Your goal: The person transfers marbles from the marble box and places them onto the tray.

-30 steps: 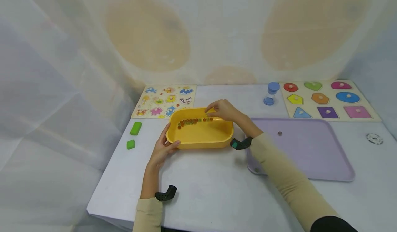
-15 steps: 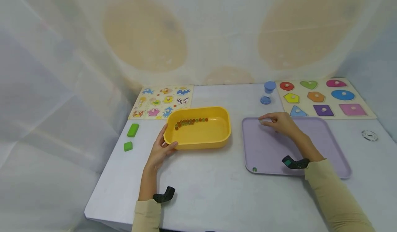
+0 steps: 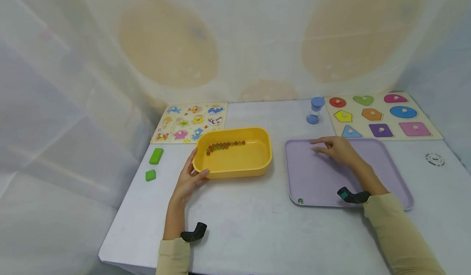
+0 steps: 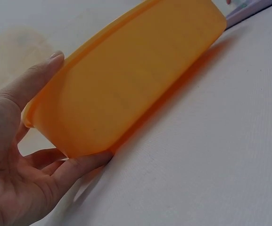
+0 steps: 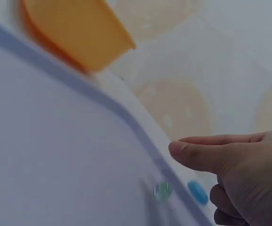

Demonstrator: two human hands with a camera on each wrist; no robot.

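Observation:
My left hand (image 3: 187, 182) grips the left end of a yellow plastic basin (image 3: 235, 162). In the left wrist view the thumb lies at the basin's rim and the other fingers reach to its bottom corner. Orange and green marbles (image 3: 220, 146) are bunched along the far side inside. Over the lilac tray (image 3: 307, 177) hovers my right hand (image 3: 340, 150), its thumb and forefinger apart with nothing held. Near the tray's edge below that hand, the right wrist view shows a green marble (image 5: 162, 191). Another green marble (image 3: 300, 201) sits in the tray's front left corner.
Behind the tray stands a blue sand timer (image 3: 315, 110), with a shape peg board (image 3: 382, 115) to its right. An animal puzzle board (image 3: 191, 121) is at the back left. Two green blocks (image 3: 156, 156) lie left of the basin, and a chip-like white disc (image 3: 435, 159) lies far right.
My right hand has moved right, from the basin's far rim to above the tray, and its thumb and forefinger have parted. The left hand keeps its hold on the basin.

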